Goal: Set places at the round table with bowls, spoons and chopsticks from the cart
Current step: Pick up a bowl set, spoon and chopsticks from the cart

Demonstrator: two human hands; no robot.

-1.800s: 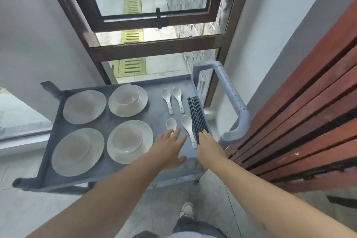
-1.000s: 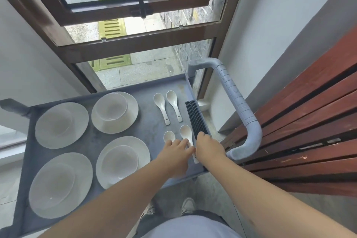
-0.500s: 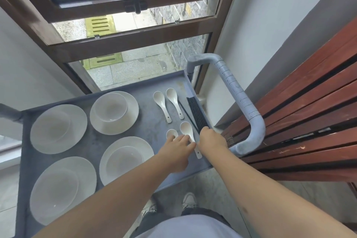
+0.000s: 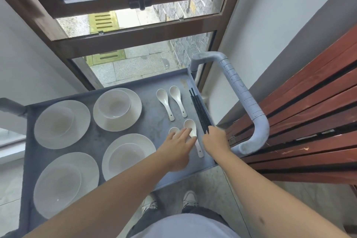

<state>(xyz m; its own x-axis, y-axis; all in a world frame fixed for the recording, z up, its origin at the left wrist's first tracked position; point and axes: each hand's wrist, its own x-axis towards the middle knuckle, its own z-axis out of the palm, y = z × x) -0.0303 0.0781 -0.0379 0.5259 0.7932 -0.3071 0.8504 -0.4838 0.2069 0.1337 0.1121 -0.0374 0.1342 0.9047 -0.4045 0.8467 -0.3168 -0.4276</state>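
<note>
A: Hands first. Right hand (image 4: 216, 139)?

B: Fingers curled down around the near end of the black chopsticks (image 4: 200, 111), so it's gripping that bundle. The bundle runs along the right edge of the cart (image 4: 154, 102), just inside the rim.

A: Left hand (image 4: 178, 148)?

B: Flat, fingers spread and relaxed, holding nothing. Fingertips lie over two spoons: the near-right spoon (image 4: 191, 129), whose handle sticks out between the two hands, and the near-left spoon (image 4: 173, 130), only its bowl showing past the fingers. Can't tell if it's actually pressing on them.

A: Other spoons?

B: Two more further back, side by side, far-left spoon (image 4: 164, 99) and far-right spoon (image 4: 176, 97), bowls away from the person, handles toward them. Untouched.

A: Bowls?

B: Four white plates in a two-by-two block on the left part of the cart, each with a bowl on it. Back-right bowl (image 4: 113, 103) sits upright on its plate, clearest one. Near-right bowl (image 4: 126, 157), back-left bowl (image 4: 55, 122), near-left bowl (image 4: 58, 183) look shallower, hard to separate from their plates.

A: Surroundings?

B: Grey cart handle (image 4: 241, 100) loops up on the right, beside a red slatted bench (image 4: 309, 121). Brown-framed window (image 4: 135, 6) behind the cart. Person's shoes (image 4: 190, 198) visible on the floor below.
</note>
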